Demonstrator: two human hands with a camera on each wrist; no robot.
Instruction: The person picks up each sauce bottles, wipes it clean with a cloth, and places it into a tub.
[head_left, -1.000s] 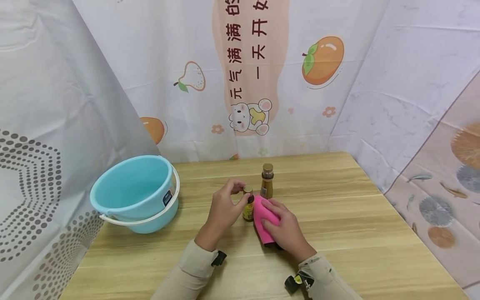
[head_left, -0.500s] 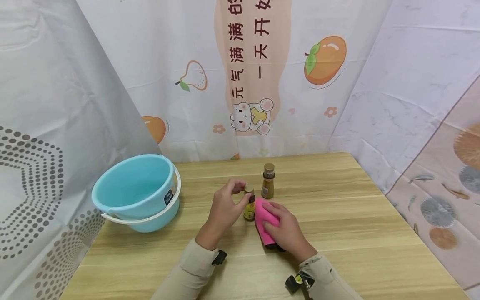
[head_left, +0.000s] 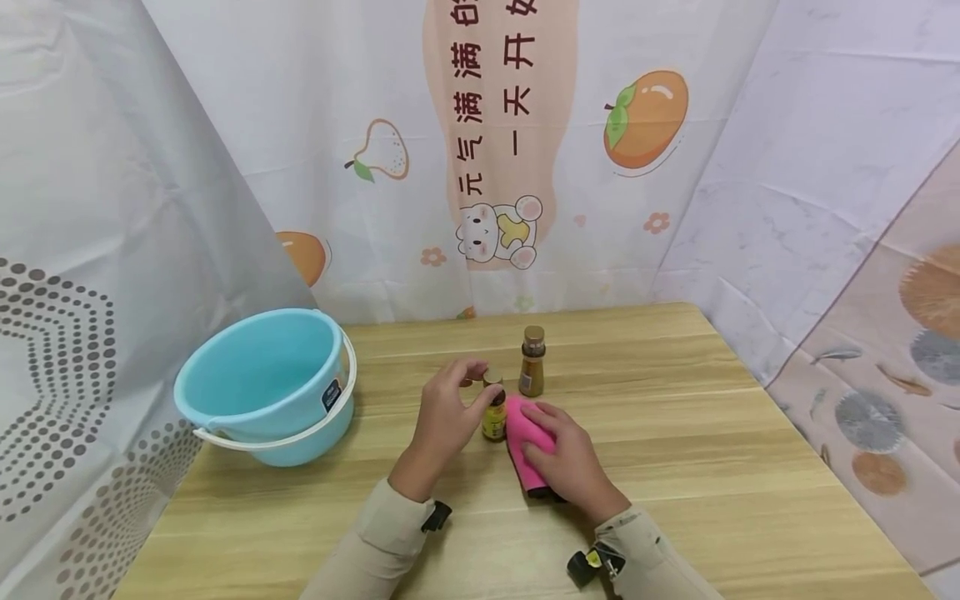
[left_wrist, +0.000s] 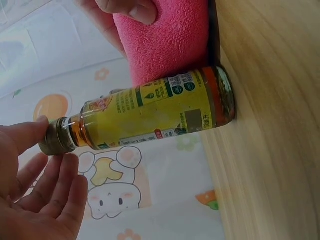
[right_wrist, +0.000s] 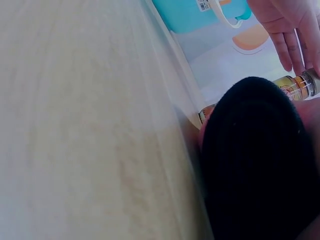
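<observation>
My left hand (head_left: pixel 447 410) pinches the cap of a small glass bottle (left_wrist: pixel 155 110) with a yellow label, thumb on one side and fingers on the other. The bottle stands upright on the table. Against its right side lies a pink terry-cloth pad (head_left: pixel 528 446), fuzzy, with a dark end (right_wrist: pixel 255 150). My right hand (head_left: pixel 567 458) grips this pad from above, fingers over the top and thumb on the near part. In the right wrist view the pad's dark end hides much of the bottle.
A second bottle (head_left: pixel 532 367) with a gold-brown cap stands just behind the pad. At the left is a light blue bucket (head_left: pixel 300 429) with a white handle. The wooden table (head_left: pixel 712 467) reaches back to a printed curtain (head_left: pixel 337 100).
The pink pad and my right hand have slid slightly toward me along the bottle's side. My left hand keeps its pinch on the cap; the head view shifts a little.
</observation>
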